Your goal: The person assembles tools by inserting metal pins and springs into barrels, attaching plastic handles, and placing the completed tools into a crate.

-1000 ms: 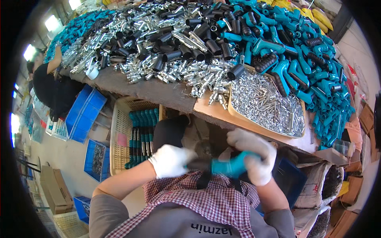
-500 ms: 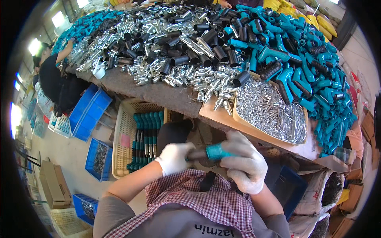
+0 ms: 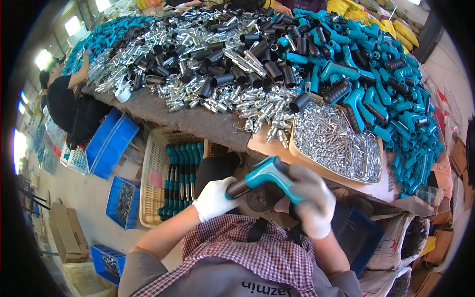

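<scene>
A: Teal plastic pistol-shaped handle (image 3: 269, 174), 1 piece, sits between both gloved hands in the head view, just below the bench edge. Right hand (image 3: 309, 200) wraps its grip end; left hand (image 3: 213, 198) is closed round a black cylindrical sleeve (image 3: 238, 188) at its other end.

B: Change since 1 s ago?

A: Then the teal piece lay low and level between the gloves. Now it stands raised and tilted, the black sleeve seated against its barrel. My reading: the 2 parts are being pushed together, joint probably not fully home.

B: Surroundings?

A: Brown felt-covered bench (image 3: 198, 121) heaped with chrome metal fittings (image 3: 237, 99), loose black sleeves (image 3: 257, 49) and teal handles (image 3: 386, 94). Shallow cardboard tray of small silver parts (image 3: 336, 143) near the right hand. Cream plastic basket (image 3: 153, 183) holding finished teal-and-black tools, left of the knees.
</scene>
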`<act>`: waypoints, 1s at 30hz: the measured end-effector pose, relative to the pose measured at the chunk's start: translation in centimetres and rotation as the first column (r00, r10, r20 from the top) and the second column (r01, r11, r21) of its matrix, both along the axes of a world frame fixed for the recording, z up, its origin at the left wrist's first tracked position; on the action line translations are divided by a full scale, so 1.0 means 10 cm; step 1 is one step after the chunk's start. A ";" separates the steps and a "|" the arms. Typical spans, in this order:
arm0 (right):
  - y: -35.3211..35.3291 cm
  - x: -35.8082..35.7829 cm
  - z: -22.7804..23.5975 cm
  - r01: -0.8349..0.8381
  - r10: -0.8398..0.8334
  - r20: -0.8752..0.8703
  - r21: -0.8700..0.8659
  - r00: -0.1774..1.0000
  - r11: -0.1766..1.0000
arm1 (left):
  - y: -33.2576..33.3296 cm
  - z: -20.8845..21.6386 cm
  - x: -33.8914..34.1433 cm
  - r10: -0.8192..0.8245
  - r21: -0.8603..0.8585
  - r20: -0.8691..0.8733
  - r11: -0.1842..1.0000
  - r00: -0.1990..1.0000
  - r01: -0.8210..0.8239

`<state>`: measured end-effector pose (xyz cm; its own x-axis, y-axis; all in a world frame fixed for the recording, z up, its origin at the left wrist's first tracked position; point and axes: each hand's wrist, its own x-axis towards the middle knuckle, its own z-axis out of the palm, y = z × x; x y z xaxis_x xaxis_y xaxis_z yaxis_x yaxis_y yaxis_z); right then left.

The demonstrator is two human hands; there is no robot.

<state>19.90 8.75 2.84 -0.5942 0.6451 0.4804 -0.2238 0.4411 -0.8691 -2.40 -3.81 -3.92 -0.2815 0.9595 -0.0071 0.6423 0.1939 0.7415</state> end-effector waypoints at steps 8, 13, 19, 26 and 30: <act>0.42 -0.08 -0.28 -0.139 -0.202 0.792 0.339 0.576 0.931 | 0.15 0.40 0.00 -0.573 -0.320 -0.520 0.819 0.634 0.477; 0.13 -0.21 -0.71 -0.351 0.459 0.483 -0.301 0.746 0.887 | 0.72 0.91 -0.03 -0.602 -0.238 -0.312 0.798 0.735 0.553; 0.02 -0.20 -0.76 -0.230 0.555 0.251 -0.720 0.793 0.655 | 1.31 0.32 -0.57 0.150 0.093 -0.473 0.988 0.868 -0.120; 0.01 -0.11 -0.81 -0.217 0.514 0.199 -0.738 0.835 0.639 | 1.39 0.33 -0.76 0.060 0.065 -0.367 0.997 0.928 -0.038; 0.00 -0.16 -0.86 -0.254 0.525 0.225 -0.679 0.821 0.689 | 1.40 0.35 -0.66 0.084 0.020 -0.543 0.996 0.836 -0.087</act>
